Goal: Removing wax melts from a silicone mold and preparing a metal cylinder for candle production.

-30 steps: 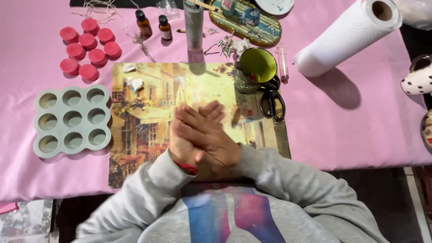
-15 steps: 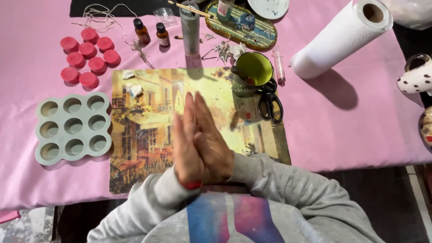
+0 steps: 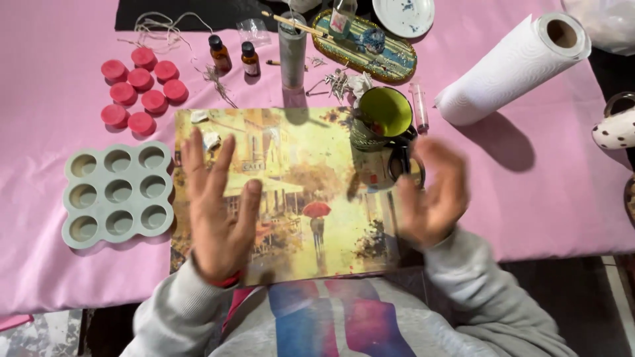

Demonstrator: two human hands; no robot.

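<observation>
My left hand (image 3: 218, 211) hovers open, fingers spread, over the left part of a yellowish picture placemat (image 3: 297, 178) showing a street and a red umbrella. My right hand (image 3: 433, 195) is open too, blurred by motion, over the mat's right edge. Both hands hold nothing. A mug with a green inside (image 3: 382, 116) stands on the mat's upper right corner, with black scissors (image 3: 402, 165) partly hidden behind my right hand. Left of the mat lies a grey silicone mould (image 3: 118, 194) with round cavities.
A pink cloth (image 3: 549, 192) covers the table. Several pink round wax pieces (image 3: 139, 92) lie at upper left, two brown dropper bottles (image 3: 235, 56) and a grey tube (image 3: 292, 53) behind the mat. A patterned oval tray (image 3: 370, 43), a paper towel roll (image 3: 512, 66), a spotted mug (image 3: 615, 125) at right.
My hands were pressed palm to palm over the mat's middle. They have parted, the left going left and the right going right, both now open.
</observation>
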